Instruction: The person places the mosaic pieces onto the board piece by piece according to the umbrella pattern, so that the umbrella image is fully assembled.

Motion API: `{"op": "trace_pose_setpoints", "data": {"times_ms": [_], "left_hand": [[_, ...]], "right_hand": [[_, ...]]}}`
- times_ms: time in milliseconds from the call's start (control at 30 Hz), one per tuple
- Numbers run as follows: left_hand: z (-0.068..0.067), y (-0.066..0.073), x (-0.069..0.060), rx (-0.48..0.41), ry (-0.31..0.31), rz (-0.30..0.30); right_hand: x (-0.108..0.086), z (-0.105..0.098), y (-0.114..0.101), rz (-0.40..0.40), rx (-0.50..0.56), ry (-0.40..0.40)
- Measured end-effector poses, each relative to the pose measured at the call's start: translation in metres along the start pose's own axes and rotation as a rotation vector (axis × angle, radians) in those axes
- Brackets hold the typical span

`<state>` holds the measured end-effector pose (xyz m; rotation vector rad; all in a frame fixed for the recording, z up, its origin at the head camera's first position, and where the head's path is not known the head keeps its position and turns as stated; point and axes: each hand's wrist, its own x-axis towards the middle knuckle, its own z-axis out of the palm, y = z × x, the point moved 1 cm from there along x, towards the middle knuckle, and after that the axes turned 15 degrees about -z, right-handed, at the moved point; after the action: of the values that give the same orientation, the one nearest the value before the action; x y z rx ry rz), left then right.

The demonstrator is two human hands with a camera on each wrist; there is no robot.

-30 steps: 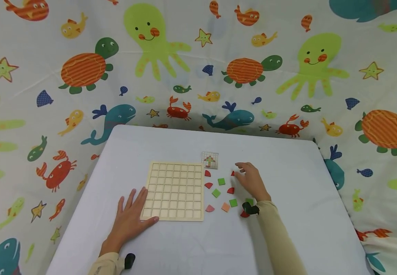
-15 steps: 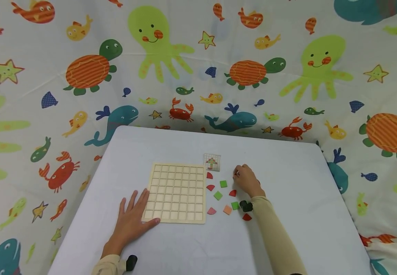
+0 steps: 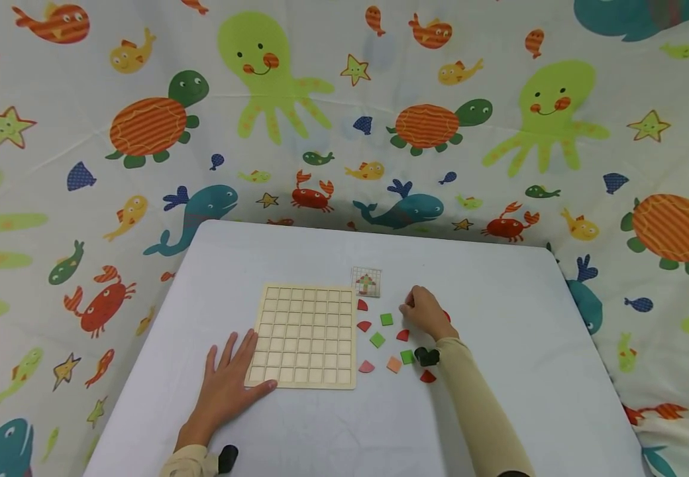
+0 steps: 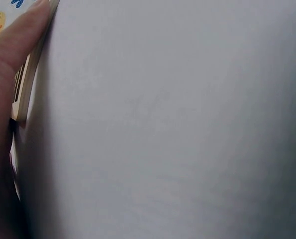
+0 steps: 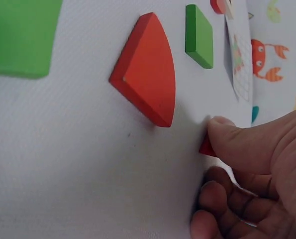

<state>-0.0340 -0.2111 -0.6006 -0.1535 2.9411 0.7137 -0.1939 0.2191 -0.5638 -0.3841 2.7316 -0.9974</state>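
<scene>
The left hand lies with its fingers spread along the left edge of a wooden grid board, thumb on its lower rim. In the left wrist view, the thumb rests along the board's edge. To the right of the board, the right hand has curled fingers at the tabletop. Up close in the right wrist view, its thumb and fingers pinch a small red piece, mostly hidden by the thumb. A red quarter-round block and a green square block lie nearby.
Between board and right arm lie several loose blocks: red quarter-rounds, green squares, an orange square and a pink quarter-round. A pattern card touches the board's upper right corner. A printed curtain hangs behind the table.
The right hand has come down and curled its fingers over the red piece at the upper right, now hidden in the head view. It has shifted slightly left. The left hand stays put.
</scene>
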Motion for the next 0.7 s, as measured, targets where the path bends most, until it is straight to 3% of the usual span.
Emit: {"op": "trace_pose_setpoints", "data": {"times_ms": [467, 700], "left_hand": [[-0.001, 0.001, 0.001, 0.0, -0.018, -0.017], [0.002, -0.003, 0.001, 0.0, 0.006, -0.002]], "right_hand": [[0.01, -0.006, 0.0, -0.027, 0.001, 0.076], [0.02, -0.005, -0.016, -0.073, 0.056, 0.09]]}}
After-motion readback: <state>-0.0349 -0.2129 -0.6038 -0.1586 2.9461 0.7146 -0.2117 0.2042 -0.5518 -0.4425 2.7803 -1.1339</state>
